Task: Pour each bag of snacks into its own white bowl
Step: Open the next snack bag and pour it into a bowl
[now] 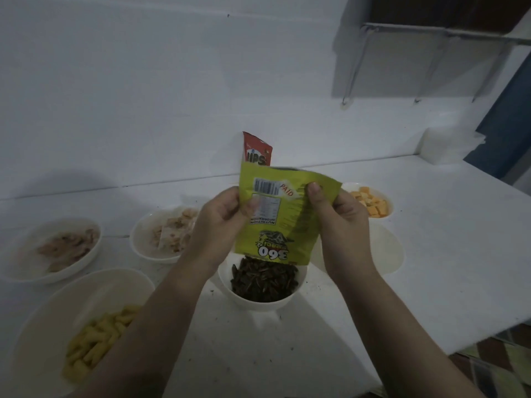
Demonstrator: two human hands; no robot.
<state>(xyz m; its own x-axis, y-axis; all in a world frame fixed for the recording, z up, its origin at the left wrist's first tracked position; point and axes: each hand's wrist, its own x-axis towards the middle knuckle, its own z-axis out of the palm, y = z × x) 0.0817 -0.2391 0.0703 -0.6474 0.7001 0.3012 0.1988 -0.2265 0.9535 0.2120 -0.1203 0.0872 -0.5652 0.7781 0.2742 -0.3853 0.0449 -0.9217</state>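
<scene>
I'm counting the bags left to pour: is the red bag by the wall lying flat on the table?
No, the red bag stands upright against the wall behind the green bag.

A white table [416, 254] ran along the white wall and carried several white bowls. At its left edge sat a bowl of pale brown pieces [51, 251], and just right of it a bowl of pale snacks [161, 237]. Nearer the front left stood a large bowl of yellow sticks [83, 328]. In the middle sat a bowl of dark seeds [263, 285], and farther back on the right a bowl of orange cubes [370, 202]. A red bag [257, 152] stood at the wall. Dark crumbs speckled the surface.
</scene>
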